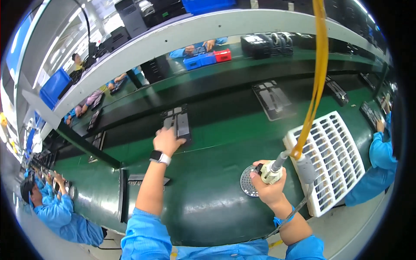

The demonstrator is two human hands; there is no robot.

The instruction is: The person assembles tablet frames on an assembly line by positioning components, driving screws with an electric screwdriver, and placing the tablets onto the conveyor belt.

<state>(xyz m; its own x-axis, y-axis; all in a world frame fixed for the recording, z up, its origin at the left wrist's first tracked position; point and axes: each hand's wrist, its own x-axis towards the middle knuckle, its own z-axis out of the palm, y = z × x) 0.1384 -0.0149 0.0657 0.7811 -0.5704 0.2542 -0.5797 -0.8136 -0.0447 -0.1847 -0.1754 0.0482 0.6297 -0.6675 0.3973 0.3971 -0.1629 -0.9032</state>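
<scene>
My left hand reaches forward over the bench and grips the near end of a dark, flat rectangular panel with grey inlays, its thumb along the right edge. A watch is on that wrist. My right hand is closed around the cream-coloured body of a power screwdriver with a grey cable end. The screwdriver's tip is hidden. Just left of and partly behind this hand lies a round, perforated metal plate. A yellow elastic band hangs from above to the tool's cable, next to a grey cylinder.
A white slotted tray holding rows of small parts stands right of my right hand. More panels lie on the dark belt beyond. A brush lies left. Blue bins, a red bin and co-workers surround the bench.
</scene>
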